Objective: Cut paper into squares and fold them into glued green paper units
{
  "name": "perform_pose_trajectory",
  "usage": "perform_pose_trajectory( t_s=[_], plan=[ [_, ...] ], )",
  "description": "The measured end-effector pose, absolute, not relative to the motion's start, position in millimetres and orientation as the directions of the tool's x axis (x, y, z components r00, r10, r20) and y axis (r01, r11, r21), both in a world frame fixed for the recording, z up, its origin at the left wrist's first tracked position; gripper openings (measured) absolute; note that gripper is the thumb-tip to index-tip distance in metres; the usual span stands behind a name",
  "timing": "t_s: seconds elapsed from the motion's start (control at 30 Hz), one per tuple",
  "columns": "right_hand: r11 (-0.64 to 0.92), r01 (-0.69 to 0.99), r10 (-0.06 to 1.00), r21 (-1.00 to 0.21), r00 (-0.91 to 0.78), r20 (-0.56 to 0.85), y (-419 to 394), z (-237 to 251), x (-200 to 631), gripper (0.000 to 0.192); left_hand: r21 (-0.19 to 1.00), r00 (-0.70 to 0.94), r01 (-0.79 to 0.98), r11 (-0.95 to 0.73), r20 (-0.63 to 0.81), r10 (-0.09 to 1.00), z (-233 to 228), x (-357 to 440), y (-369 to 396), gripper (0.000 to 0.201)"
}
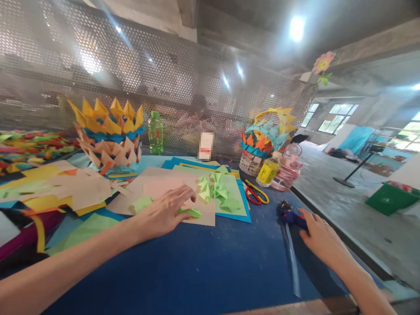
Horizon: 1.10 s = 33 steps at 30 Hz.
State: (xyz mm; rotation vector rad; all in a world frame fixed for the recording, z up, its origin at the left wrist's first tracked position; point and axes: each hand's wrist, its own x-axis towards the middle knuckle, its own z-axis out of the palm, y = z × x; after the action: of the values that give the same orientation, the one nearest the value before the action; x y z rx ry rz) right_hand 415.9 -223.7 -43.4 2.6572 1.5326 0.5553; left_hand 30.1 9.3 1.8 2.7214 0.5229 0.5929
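My left hand is low over a pale paper sheet, its fingers curled and its thumb against a folded light-green paper piece. Some of its fingertips are hidden behind the hand. Several more green folded pieces sit just beyond it on stacked sheets. At the right, my right hand is closed around the handle of a dark blue glue gun resting near the table edge. A long clear glue stick extends from the gun toward me.
A folded-paper basket stands at the left beside a green bottle. Cut paper covers the left side. Scissors, a yellow-labelled bottle, a pink jug and another paper basket stand at the right. Perforated metal rises behind.
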Motion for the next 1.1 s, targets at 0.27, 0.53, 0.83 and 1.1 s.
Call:
perform_pose_trajectory(
  t_s=[0.27,0.53,0.83,1.1],
  plan=[
    [-0.341,0.924,0.845,-0.175,0.383,0.374,-209.9,-14.2,393.7,0.045,0.291,0.858,0.165,-0.943,0.43,0.282,-8.2,17.2,-0.4,0.025],
    [0.048,0.842,0.979,-0.537,0.066,0.192,-154.2,37.7,296.9,0.017,0.255,0.856,0.201,-0.946,0.424,0.296,-17.9,18.8,3.7,0.027],
    [0.148,0.86,0.947,-0.489,0.02,0.321,-138.1,-19.7,296.3,0.037,0.223,0.868,0.265,-0.938,0.369,0.333,-25.1,20.9,6.1,0.02],
    [0.085,0.792,0.971,-0.604,0.071,0.228,-144.1,-16.1,288.6,0.045,0.249,0.84,0.179,-0.952,0.465,0.28,-27.8,21.3,4.4,0.023]
  ],
)
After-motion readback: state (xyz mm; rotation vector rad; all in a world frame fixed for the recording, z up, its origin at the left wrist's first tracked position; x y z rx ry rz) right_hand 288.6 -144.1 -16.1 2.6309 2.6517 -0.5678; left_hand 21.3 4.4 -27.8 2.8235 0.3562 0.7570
